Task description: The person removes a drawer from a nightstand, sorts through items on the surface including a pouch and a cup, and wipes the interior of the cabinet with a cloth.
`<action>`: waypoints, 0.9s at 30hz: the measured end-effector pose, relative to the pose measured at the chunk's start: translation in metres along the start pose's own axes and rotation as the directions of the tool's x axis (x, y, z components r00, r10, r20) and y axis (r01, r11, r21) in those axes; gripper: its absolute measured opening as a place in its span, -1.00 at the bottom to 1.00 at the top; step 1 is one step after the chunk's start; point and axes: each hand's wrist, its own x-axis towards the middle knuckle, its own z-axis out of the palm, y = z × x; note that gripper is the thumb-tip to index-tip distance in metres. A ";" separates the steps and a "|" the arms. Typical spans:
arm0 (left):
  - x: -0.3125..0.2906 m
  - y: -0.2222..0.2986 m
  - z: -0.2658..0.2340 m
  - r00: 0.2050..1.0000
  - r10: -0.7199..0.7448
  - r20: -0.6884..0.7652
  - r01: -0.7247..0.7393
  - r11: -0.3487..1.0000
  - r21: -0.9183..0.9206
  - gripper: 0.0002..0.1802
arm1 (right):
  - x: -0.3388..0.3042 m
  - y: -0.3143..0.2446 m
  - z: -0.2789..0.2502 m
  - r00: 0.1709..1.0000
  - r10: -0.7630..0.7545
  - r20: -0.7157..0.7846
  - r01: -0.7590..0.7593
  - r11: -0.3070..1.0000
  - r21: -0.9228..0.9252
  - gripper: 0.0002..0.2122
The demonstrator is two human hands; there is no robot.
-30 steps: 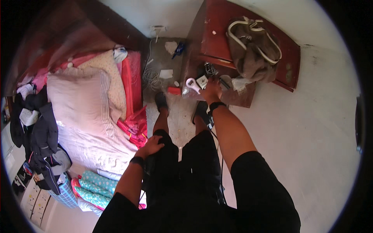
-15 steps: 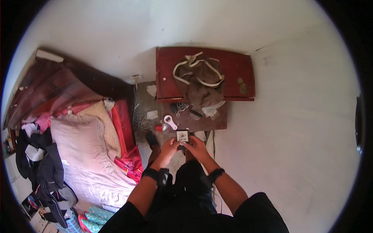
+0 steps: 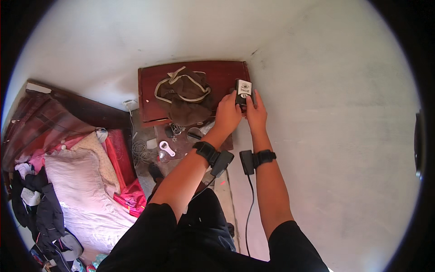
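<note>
Btwn fingers (image 3: 258,100), sm blk-&-wht box (image 3: 244,88), rect., printed.

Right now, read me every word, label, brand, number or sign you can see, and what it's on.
Small black-and-white box, between the left hand and right hand: dark print, too small to read.
Pale pink handheld device: no lettering I can make out.
No other readable text.

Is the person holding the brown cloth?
No, the left hand and right hand hold a small black and white box, while the brown cloth lies on the red cabinet.
</note>
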 end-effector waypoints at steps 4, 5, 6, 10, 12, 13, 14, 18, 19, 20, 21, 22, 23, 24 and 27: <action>-0.028 0.012 0.003 0.966 -0.257 -0.028 0.258 0.952 0.164 -0.62 | -0.010 0.019 -0.021 0.988 0.140 -0.064 -0.144 0.988 -0.058 -0.62; -0.047 0.014 -0.010 0.937 -0.349 -0.001 0.349 0.936 0.047 -0.67 | -0.019 0.045 -0.027 0.994 0.071 -0.081 -0.079 0.992 -0.100 -0.64; -0.076 0.004 -0.015 0.931 -0.352 0.101 0.355 0.934 -0.023 -0.71 | -0.032 0.073 -0.031 0.996 0.002 -0.093 -0.015 0.990 -0.142 -0.66; -0.199 -0.066 -0.057 0.673 -0.555 0.490 0.630 0.776 0.014 -0.71 | -0.103 0.201 0.004 0.962 0.180 0.206 -0.137 0.969 -0.205 -0.72; -0.247 -0.096 -0.061 0.647 -0.578 0.497 0.629 0.773 0.080 -0.63 | -0.118 0.281 0.007 0.872 0.273 0.407 -0.268 0.961 -0.071 -0.74; -0.254 -0.102 -0.060 0.634 -0.596 0.493 0.646 0.759 0.088 -0.63 | -0.122 0.300 0.011 0.840 0.286 0.461 -0.275 0.957 -0.093 -0.74; -0.261 -0.109 -0.061 0.622 -0.633 0.461 0.682 0.727 0.078 -0.62 | -0.125 0.303 0.018 0.827 0.308 0.470 -0.297 0.950 -0.100 -0.74; -0.258 -0.158 -0.064 0.817 -0.531 0.226 0.495 0.846 0.197 -0.45 | -0.107 0.292 0.074 0.873 -0.155 0.464 0.288 0.929 -0.232 -0.75; -0.250 -0.166 -0.060 0.784 -0.603 0.146 0.576 0.795 0.189 -0.40 | -0.099 0.287 0.089 0.879 -0.176 0.443 0.298 0.928 -0.223 -0.75; -0.238 -0.173 -0.052 0.741 -0.668 0.070 0.650 0.740 0.170 -0.34 | -0.091 0.283 0.100 0.887 -0.196 0.419 0.309 0.925 -0.221 -0.74; -0.225 -0.181 -0.046 0.766 -0.643 0.021 0.616 0.743 0.262 -0.30 | -0.081 0.283 0.112 0.890 -0.181 0.418 0.294 0.930 -0.222 -0.74; -0.219 -0.186 -0.041 0.787 -0.617 -0.025 0.584 0.731 0.353 -0.26 | -0.074 0.287 0.121 0.931 -0.136 0.338 0.244 0.921 -0.303 -0.75; -0.211 -0.190 -0.036 0.781 -0.625 -0.012 0.588 0.727 0.354 -0.26 | -0.067 0.290 0.123 0.964 -0.102 0.244 0.192 0.904 -0.383 -0.75; -0.206 -0.193 -0.031 0.797 -0.604 0.008 0.559 0.742 0.369 -0.26 | -0.068 0.294 0.121 0.967 -0.088 0.239 0.179 0.903 -0.391 -0.75; -0.202 -0.226 -0.039 0.809 -0.586 0.044 0.521 0.750 0.409 -0.24 | -0.069 0.298 0.145 0.955 -0.133 0.264 0.263 0.790 -0.553 -0.72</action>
